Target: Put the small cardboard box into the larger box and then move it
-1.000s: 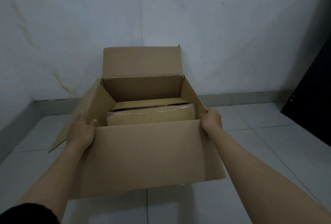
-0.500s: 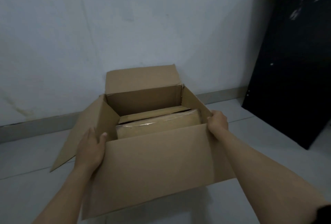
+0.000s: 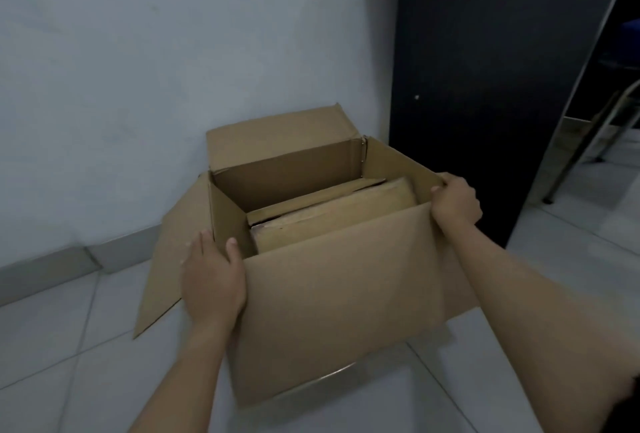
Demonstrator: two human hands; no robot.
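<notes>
- while both bare arms reach forward from the bottom of the frame, the left hand (image 3: 212, 280) presses flat against the near left corner of the large cardboard box (image 3: 343, 290), thumb hooked over the rim, fingers spread on the outer wall.
- the right hand (image 3: 456, 203) is clenched on the top edge of the box's right wall, near the front corner, knuckles up.
- the large cardboard box is open, its four flaps folded outward; the left flap hangs down toward the tiled floor (image 3: 69, 346) and the near flap hangs toward the camera.
- the small cardboard box (image 3: 332, 221) lies inside the larger one, against its right side, plain brown, top creased.
- behind stand a pale wall (image 3: 173, 52) and a black panel (image 3: 485, 86).
</notes>
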